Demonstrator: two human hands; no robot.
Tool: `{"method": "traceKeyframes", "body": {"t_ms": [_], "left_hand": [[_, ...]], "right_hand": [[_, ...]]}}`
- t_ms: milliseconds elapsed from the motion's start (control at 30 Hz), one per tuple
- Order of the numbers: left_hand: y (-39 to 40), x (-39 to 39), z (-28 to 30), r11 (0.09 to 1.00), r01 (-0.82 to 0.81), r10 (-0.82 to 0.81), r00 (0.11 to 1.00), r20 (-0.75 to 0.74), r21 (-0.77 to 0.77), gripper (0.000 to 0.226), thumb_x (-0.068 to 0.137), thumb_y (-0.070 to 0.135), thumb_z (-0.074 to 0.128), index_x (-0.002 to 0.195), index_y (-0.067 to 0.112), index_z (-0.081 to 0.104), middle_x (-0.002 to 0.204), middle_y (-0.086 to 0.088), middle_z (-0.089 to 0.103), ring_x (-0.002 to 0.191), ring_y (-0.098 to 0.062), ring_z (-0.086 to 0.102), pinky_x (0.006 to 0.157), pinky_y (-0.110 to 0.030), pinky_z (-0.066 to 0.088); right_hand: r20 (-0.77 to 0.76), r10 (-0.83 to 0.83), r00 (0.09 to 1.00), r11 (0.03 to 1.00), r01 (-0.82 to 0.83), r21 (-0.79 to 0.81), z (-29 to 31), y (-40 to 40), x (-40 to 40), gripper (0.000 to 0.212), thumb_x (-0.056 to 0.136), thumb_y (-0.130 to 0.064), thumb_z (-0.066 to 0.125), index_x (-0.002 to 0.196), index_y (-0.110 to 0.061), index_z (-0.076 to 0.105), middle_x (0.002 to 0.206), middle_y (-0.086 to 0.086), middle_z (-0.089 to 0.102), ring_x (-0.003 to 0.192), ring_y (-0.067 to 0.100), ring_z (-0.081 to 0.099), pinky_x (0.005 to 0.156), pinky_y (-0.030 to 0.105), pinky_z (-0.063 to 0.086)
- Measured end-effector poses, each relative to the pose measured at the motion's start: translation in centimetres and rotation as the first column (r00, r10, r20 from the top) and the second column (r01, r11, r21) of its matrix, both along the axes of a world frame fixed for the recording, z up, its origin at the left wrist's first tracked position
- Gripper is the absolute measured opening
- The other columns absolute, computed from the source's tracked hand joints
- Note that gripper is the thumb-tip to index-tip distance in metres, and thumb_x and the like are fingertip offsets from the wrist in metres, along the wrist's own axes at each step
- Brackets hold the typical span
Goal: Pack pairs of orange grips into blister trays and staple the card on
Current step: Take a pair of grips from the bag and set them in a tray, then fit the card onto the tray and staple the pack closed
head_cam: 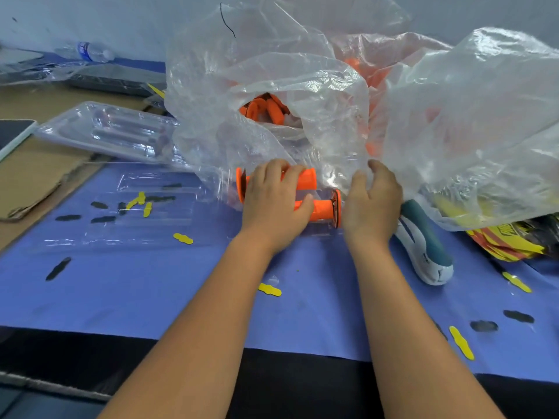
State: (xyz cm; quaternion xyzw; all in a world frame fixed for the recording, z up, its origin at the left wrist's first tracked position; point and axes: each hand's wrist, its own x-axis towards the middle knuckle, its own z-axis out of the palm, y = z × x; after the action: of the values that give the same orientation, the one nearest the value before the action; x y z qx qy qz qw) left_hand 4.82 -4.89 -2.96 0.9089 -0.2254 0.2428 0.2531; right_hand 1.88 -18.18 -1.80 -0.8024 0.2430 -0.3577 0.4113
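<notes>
Left hand: my left hand [273,204] lies over two orange grips [322,208], fingers curled across the far one and thumb against the near one, pressing them down.
Right hand: my right hand [373,201] is relaxed and spread, holding nothing, its fingers at the flanged end of the near grip and the edge of the clear bag [272,71].
Grips, position: both lie side by side, flanges at opposite ends, in a clear blister tray [320,234] directly before me.
Progress: I judge this pair is being seated; no card is on this tray and no stapling is evident, so both steps remain.
Bag contents: more orange grips show through its opening.
Spare trays: one empty tray [151,207] lies left of my hands; a stack [106,131] sits beyond it.
Stapler: [423,246] just right of my right hand, untouched.
Cards: a yellow-and-red pile [508,240] at far right, partly under plastic.
</notes>
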Motion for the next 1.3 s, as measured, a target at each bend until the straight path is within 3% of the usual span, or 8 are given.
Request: {"method": "traceKeyframes", "body": {"t_ms": [133, 267, 467, 633, 767, 1100, 1200, 1300], "left_hand": [[0.5, 0.0, 0.3, 0.99, 0.106, -0.101, 0.993, 0.055, -0.089, 0.042, 0.079, 0.021, 0.06, 0.12, 0.01, 0.066, 0.114, -0.011, 0.06, 0.103, -0.031, 0.05, 0.097, -0.032, 0.032], [0.5, 0.9, -0.1, 0.995, 0.007, -0.006, 1.0, -0.011, 0.101, 0.045, 0.093, 0.024, 0.047, 0.138, 0.024, 0.054, 0.131, 0.003, 0.059, 0.124, -0.025, 0.046, 0.109, -0.04, 0.027], [-0.1, 1.6, -0.9, 0.979, -0.096, 0.116, 0.988, -0.103, 0.177, 0.048, 0.1, 0.03, 0.033, 0.148, 0.034, 0.036, 0.152, 0.008, 0.039, 0.146, -0.025, 0.02, 0.118, -0.044, 0.005], [0.5, 2.6, -0.7, 0.985, -0.012, 0.029, 0.995, -0.097, 0.174, 0.047, 0.101, 0.029, 0.036, 0.148, 0.031, 0.037, 0.153, 0.007, 0.037, 0.144, -0.024, 0.025, 0.118, -0.042, 0.008], [0.4, 2.5, -1.0, 0.988, -0.087, 0.096, 0.993, -0.066, 0.131, 0.054, 0.097, 0.031, 0.044, 0.148, 0.016, 0.036, 0.154, -0.007, 0.034, 0.145, -0.028, 0.02, 0.119, -0.042, 0.009], [0.4, 2.3, -0.5, 0.972, -0.19, 0.204, 0.974, -0.097, 0.138, 0.052, 0.093, 0.041, 0.049, 0.14, 0.018, 0.048, 0.146, -0.017, 0.038, 0.14, -0.032, 0.025, 0.117, -0.042, 0.014], [-0.3, 1.0, 0.6, 0.973, -0.197, 0.203, 0.978, -0.039, 0.119, 0.048, 0.094, 0.037, 0.049, 0.138, 0.019, 0.052, 0.147, -0.016, 0.04, 0.143, -0.033, 0.023, 0.115, -0.047, 0.018], [-2.5, -1.2, 2.8, 0.998, -0.054, 0.052, 0.995, 0.087, 0.012, 0.04, 0.089, 0.028, 0.052, 0.125, 0.015, 0.063, 0.136, -0.016, 0.052, 0.134, -0.037, 0.038, 0.109, -0.05, 0.027]], "right_hand": [[0.02, -0.045, 0.999, 0.991, 0.042, 0.129, 0.1, -1.0, -0.1, 0.04, 0.098, -0.026, 0.043, 0.135, -0.014, 0.054, 0.132, 0.003, 0.057, 0.114, 0.021, 0.052, 0.086, 0.027, 0.035], [-0.04, -0.089, 0.995, 0.984, 0.094, 0.152, 0.3, -2.1, -0.3, 0.039, 0.096, -0.025, 0.044, 0.132, -0.014, 0.056, 0.128, 0.004, 0.056, 0.094, 0.013, 0.045, 0.077, 0.023, 0.03], [-0.178, -0.022, 0.984, 0.998, 0.031, 0.045, -0.2, -1.5, -0.2, 0.038, 0.094, -0.023, 0.047, 0.129, -0.016, 0.059, 0.135, 0.006, 0.049, 0.108, 0.026, 0.055, 0.079, 0.027, 0.031], [-0.156, -0.089, 0.984, 0.986, 0.065, -0.156, -0.6, -0.5, -0.4, 0.043, 0.09, -0.021, 0.051, 0.132, -0.015, 0.055, 0.135, 0.009, 0.044, 0.118, 0.028, 0.047, 0.079, 0.032, 0.033], [-0.103, -0.099, 0.99, 0.931, 0.055, -0.361, -0.9, 0.3, -0.5, 0.044, 0.087, -0.017, 0.055, 0.13, -0.009, 0.057, 0.129, 0.015, 0.049, 0.115, 0.034, 0.043, 0.09, 0.039, 0.034], [-0.127, 0.022, 0.992, 0.908, -0.073, -0.412, -0.5, 0.6, -0.4, 0.034, 0.09, -0.016, 0.052, 0.121, -0.011, 0.063, 0.123, 0.009, 0.061, 0.119, 0.028, 0.048, 0.1, 0.033, 0.03], [0.006, 0.158, 0.987, 0.921, -0.145, -0.361, 0.5, 0.4, -2.1, 0.028, 0.09, -0.012, 0.052, 0.114, -0.009, 0.066, 0.112, 0.007, 0.066, 0.11, 0.026, 0.054, 0.093, 0.037, 0.041], [0.207, 0.217, 0.954, 0.902, -0.115, -0.416, 1.4, -0.7, -4.7, 0.024, 0.09, -0.009, 0.05, 0.105, -0.003, 0.068, 0.094, 0.008, 0.068, 0.09, 0.028, 0.061, 0.074, 0.04, 0.049]]}}
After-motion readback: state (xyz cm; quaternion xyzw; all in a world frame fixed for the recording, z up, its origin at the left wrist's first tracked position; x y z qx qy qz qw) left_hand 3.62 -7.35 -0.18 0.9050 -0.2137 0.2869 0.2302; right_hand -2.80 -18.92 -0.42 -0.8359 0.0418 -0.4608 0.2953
